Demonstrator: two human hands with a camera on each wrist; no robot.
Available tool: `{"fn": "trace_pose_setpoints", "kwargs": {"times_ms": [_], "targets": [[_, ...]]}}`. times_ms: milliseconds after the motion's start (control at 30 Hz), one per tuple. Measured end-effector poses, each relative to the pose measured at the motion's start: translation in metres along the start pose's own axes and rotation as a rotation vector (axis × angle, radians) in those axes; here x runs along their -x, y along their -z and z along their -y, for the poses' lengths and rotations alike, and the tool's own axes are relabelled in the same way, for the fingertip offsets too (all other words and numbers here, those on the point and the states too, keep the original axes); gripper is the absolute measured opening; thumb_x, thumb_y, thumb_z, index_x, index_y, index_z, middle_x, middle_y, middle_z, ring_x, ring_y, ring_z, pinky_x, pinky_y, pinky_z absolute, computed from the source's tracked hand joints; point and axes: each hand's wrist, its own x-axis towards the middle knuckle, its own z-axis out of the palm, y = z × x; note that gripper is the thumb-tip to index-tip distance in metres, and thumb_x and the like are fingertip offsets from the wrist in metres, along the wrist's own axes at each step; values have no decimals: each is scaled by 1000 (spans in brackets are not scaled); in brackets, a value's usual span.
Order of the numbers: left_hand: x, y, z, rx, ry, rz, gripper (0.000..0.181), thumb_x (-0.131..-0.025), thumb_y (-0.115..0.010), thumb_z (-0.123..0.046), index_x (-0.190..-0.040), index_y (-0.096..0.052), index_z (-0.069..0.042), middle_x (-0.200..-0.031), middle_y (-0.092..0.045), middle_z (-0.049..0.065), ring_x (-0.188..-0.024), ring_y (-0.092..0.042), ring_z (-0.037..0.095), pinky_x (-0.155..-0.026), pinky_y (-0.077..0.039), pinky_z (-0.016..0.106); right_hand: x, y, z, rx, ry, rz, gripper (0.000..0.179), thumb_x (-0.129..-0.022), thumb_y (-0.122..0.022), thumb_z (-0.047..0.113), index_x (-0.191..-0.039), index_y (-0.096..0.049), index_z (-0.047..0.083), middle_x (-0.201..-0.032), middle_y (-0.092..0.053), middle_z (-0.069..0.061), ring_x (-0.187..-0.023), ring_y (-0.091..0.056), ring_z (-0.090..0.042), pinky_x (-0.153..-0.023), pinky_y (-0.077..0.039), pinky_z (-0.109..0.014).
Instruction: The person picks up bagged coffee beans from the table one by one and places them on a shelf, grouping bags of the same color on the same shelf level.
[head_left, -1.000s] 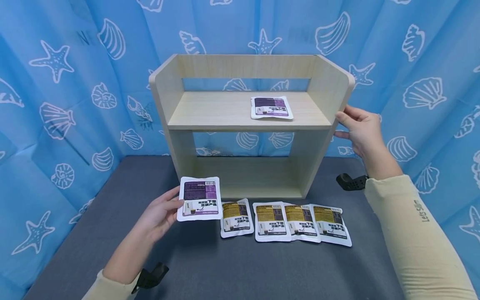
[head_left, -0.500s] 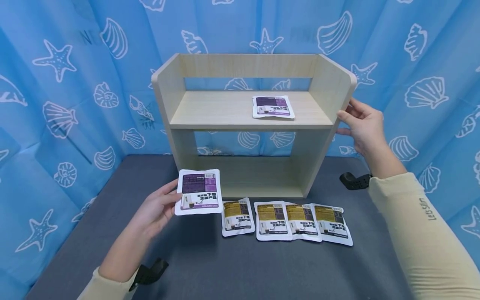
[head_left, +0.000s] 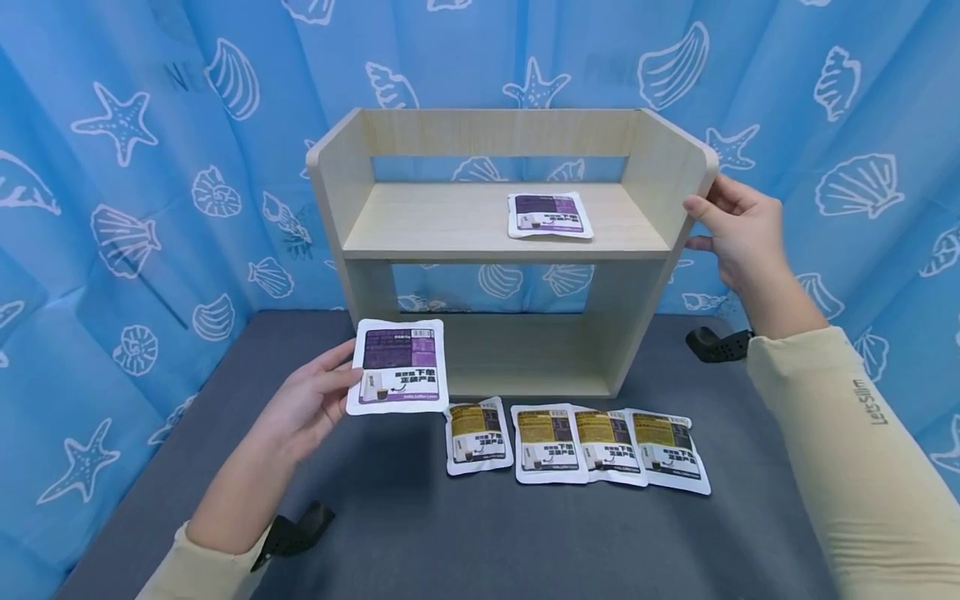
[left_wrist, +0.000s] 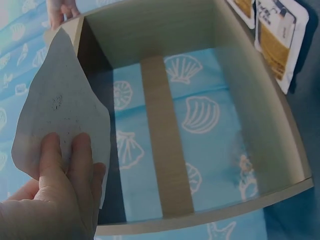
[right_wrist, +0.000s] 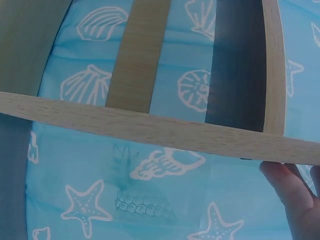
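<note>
In my left hand [head_left: 311, 404] is a white pouch with a purple label [head_left: 399, 367], gripped at its left edge with the thumb in front. In the left wrist view, fingers [left_wrist: 80, 165] lie across the pouch's plain back [left_wrist: 57, 100]. The pouch hangs above the table, in front of a two-tier wooden shelf [head_left: 506, 255]. My right hand [head_left: 750, 237] holds the shelf's right side panel, thumb near the front edge; its other fingers are partly hidden. A second purple-labelled pouch [head_left: 550, 215] lies on the upper tier, right of centre.
Several white pouches with gold-brown labels lie on the dark table [head_left: 525, 542] before the shelf: one [head_left: 478, 435] apart on the left, the others, such as the rightmost pouch [head_left: 667, 450], overlapping in a row. A blue shell-patterned curtain [head_left: 150, 217] hangs behind.
My left hand has raised the purple-labelled pouch a little. The right hand has slid upward along the shelf's side panel. The pouches on the table and upper tier stay put.
</note>
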Motion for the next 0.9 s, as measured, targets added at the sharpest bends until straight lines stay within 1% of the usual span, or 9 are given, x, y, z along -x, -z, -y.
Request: {"fn": "trace_pose_setpoints", "kwargs": {"times_ms": [133,233,400,567,700,767,900], "targets": [[-2,-4,-6,12,-6,24,59,-103,-40,-2,-156,-15,-8,-153,-30,18,-108,-60,15,-93,-48,32,1,1,0,-8,7,5,58,-80,-77,23,-136,-59,21,-121,-63,-1,-117,-54,-18,-56,-56,-22],[-5,-8,-11,4,-19,29,58,-103,-38,-1,-156,-16,-8,-152,-31,18,-108,-61,16,-94,-47,31,0,1,-1,-10,6,8,58,-80,-77,23,-135,-59,21,-116,-65,1,-112,-56,-16,-56,-56,-22],[-8,-15,-19,10,-35,33,57,-103,-38,0,-156,-17,-8,-153,-29,17,-109,-60,16,-94,-47,30,-2,2,-1,-21,-9,13,59,-79,-78,23,-135,-60,21,-113,-65,3,-109,-57,-14,-55,-56,-23],[-11,-24,-26,8,-58,65,57,-103,-36,1,-156,-17,-7,-154,-28,17,-112,-57,16,-93,-48,28,-3,3,-2,-24,-11,11,59,-78,-79,23,-134,-61,20,-111,-65,4,-108,-58,-13,-54,-56,-24],[-12,-30,-31,4,-59,61,57,-103,-36,1,-156,-19,-8,-153,-31,15,-117,-55,19,-95,-46,29,-3,3,-1,-25,-20,7,59,-77,-79,23,-134,-61,20,-111,-66,3,-108,-58,-14,-54,-56,-24],[-11,-33,-34,5,-53,47,56,-103,-37,1,-156,-21,-9,-153,-33,14,-119,-53,21,-96,-45,30,-4,3,-1,-23,-28,5,59,-77,-80,24,-133,-62,21,-111,-66,3,-109,-58,-14,-54,-56,-24],[-10,-36,-40,18,-54,42,55,-103,-37,0,-155,-22,-9,-153,-33,14,-118,-55,20,-96,-45,29,-3,3,-1,-12,-32,6,59,-77,-80,25,-133,-62,21,-111,-65,4,-111,-57,-15,-55,-56,-24]]}}
